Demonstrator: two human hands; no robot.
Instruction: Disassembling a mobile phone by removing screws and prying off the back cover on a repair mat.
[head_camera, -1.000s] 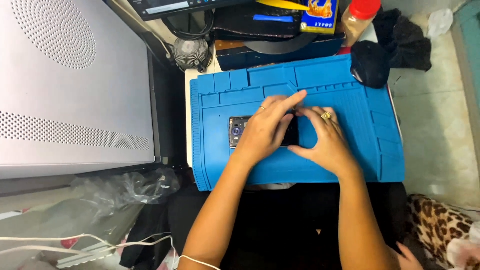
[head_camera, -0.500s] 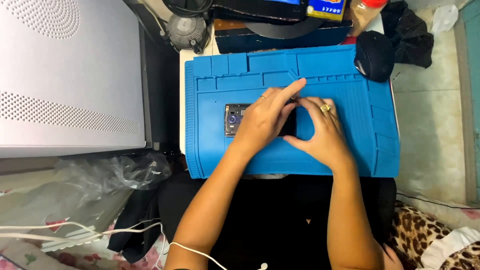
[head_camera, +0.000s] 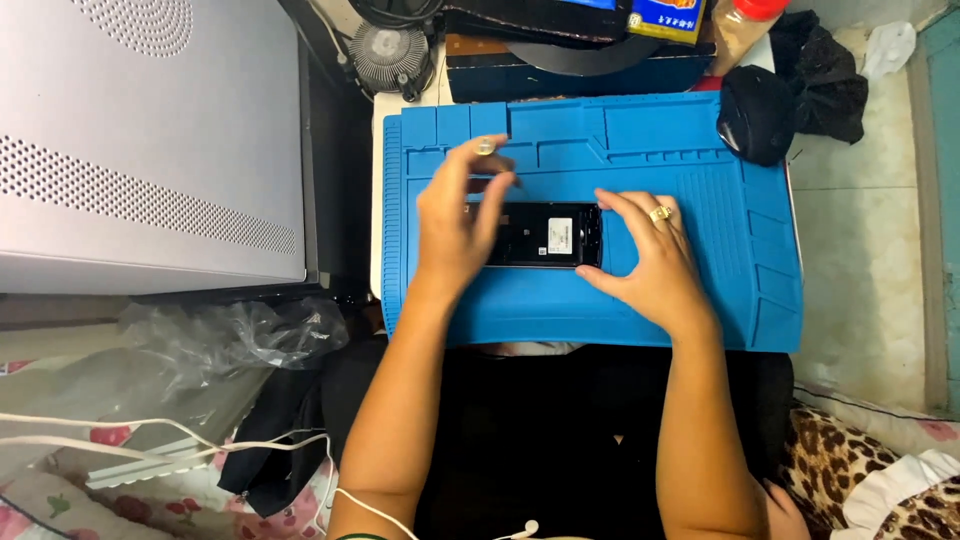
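Head view is showing an opened black phone (head_camera: 545, 235) lying flat on the blue work mat (head_camera: 700, 300), which is covering the table. The left hand (head_camera: 455, 220) is resting over the phone's left end, fingers loosely spread, its grip closing on nothing I can make out. The right hand (head_camera: 645, 250) is bracing the right end, thumb and fingers half open against the edge. Judging by the exposed inside, disassembly is looking partly done; its internal parts are remaining in place.

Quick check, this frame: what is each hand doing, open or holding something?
Left hand: open, fingers spread over the left end of the phone.
Right hand: open, fingertips against the phone's right end.
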